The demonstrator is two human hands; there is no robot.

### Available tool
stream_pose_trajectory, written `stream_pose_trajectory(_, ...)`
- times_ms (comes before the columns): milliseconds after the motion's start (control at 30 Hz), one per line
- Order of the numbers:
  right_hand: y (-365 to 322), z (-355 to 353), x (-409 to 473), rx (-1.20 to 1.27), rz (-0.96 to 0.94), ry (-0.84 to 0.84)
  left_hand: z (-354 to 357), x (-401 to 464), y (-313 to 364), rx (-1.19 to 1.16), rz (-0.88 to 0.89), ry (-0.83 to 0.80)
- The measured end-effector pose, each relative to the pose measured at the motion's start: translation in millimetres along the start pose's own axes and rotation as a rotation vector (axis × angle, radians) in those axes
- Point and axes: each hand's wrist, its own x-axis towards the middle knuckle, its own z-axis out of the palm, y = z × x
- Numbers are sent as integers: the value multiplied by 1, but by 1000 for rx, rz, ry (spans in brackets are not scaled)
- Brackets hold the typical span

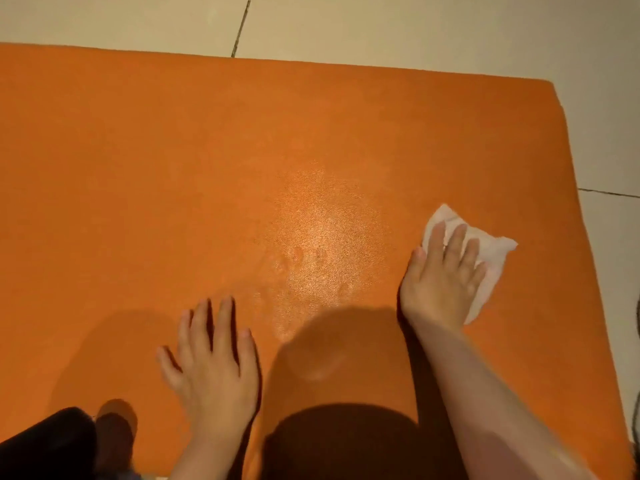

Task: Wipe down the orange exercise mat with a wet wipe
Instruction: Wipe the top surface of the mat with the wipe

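Observation:
The orange exercise mat (173,161) fills most of the view, lying flat on the floor. A white wet wipe (491,251) lies on the mat's right part, a little in from the right edge. My right hand (443,275) presses flat on the wipe, fingers spread over it. My left hand (214,365) rests palm down on the bare mat near the bottom centre, fingers apart, holding nothing. A shiny damp patch (318,244) shows on the mat between the two hands.
Pale floor tiles (381,26) with dark grout lines border the mat at the top and right. The mat's far right corner (550,95) looks folded or doubled. A dark clothed knee (45,445) sits at the bottom left, and shadows fall across the mat's near part.

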Motion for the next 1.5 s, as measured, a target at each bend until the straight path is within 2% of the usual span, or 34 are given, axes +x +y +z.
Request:
stream_pose_trajectory(67,-45,23,-21,7,-179,-17,3,-8,-20,78,68,-12)
stream_pose_trajectory(167,-105,54,-77,34,-576,-105,10,-6,-26,137,121,31)
stream_pose_trajectory(200,-115,58,-89,56,-665,-111,11,-4,-24,131,118,46)
stream_pose_trajectory(267,-111,60,-94,94,-714,-107,11,-3,-21,121,117,68)
stream_pose_trajectory(333,-82,52,-76,15,-645,-70,13,-4,-20,99,103,76)
stream_pose_trajectory(433,-10,18,-33,-110,-403,-88,15,-4,-16,72,109,105)
stream_pose_trajectory(567,76,-21,-17,-100,-105,-31,18,-2,-18,81,133,176)
stream_pose_trajectory(633,82,-20,-27,-66,24,-6,19,-4,-19,89,140,190)
stream_pose_trajectory(700,61,-6,-38,-18,141,20,17,-4,-19,83,140,173)
stream_pose_trajectory(767,19,17,-53,20,113,39,16,-2,-19,76,119,131)
stream_pose_trajectory(833,-28,38,-81,36,-84,73,16,-2,-18,72,103,108)
stream_pose_trajectory(900,-62,54,-120,-6,-329,34,16,-2,-18,81,118,109)
stream_pose_trajectory(967,-74,61,-157,-51,-467,-65,17,-3,-18,83,124,105)
stream_pose_trajectory(1067,-50,56,-170,-79,-525,-131,16,-3,-18,73,112,88)
stream_pose_trajectory(1133,-12,42,-154,-104,-454,-141,15,-3,-17,64,111,78)
stream_pose_trajectory(1267,89,0,-109,-118,-112,-113,14,-4,-19,43,105,66)
stream_pose_trajectory(1333,118,-13,-104,-128,-1,-98,13,-4,-20,44,103,66)
stream_pose_trajectory(1433,106,-3,-123,-112,134,-57,13,-4,-23,51,106,72)
stream_pose_trajectory(1500,73,13,-142,-81,127,-64,13,-4,-23,55,107,75)
